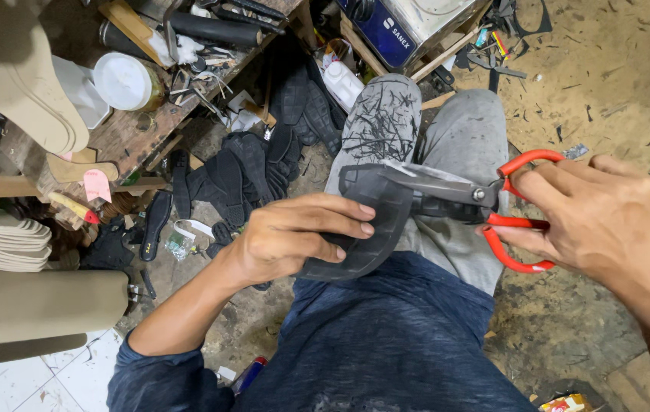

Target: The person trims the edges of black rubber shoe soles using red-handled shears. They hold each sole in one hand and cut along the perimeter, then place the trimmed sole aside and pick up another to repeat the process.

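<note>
A dirt floor [607, 69] strewn with dark trimmings fills the right of the view, and a cluttered wooden workbench [123, 133] runs along the upper left. The seated person's two legs in grey trousers [462, 137] stretch forward, the left knee flecked with thin black shavings, below a dark blue shirt [393, 343]. At the left edge stands one stack of pale tan shoe soles [1, 236], with a larger tan sole [20, 76] above it and a tan padded roll [35, 305] below. A heap of black sole pieces [256, 164] lies on the ground between bench and legs; their number cannot be counted. One blue and silver machine [409, 27] sits at the top, one white plastic bottle [342, 82] beside the knee, and one white round lidded tub [123, 80] on the bench. Over the lap is one black rubber shoe sole [374, 221], tread side up, curved and ridged. The left hand [294, 236] clamps it, fingers laid across the top and thumb along its lower edge. The right hand [599, 217] is closed through the two loops of one pair of red-handled scissors [492, 202], whose grey blades lie against the sole's upper edge; whether the blades are parted cannot be told. The two hands are apart, joined only by sole and scissors.
</note>
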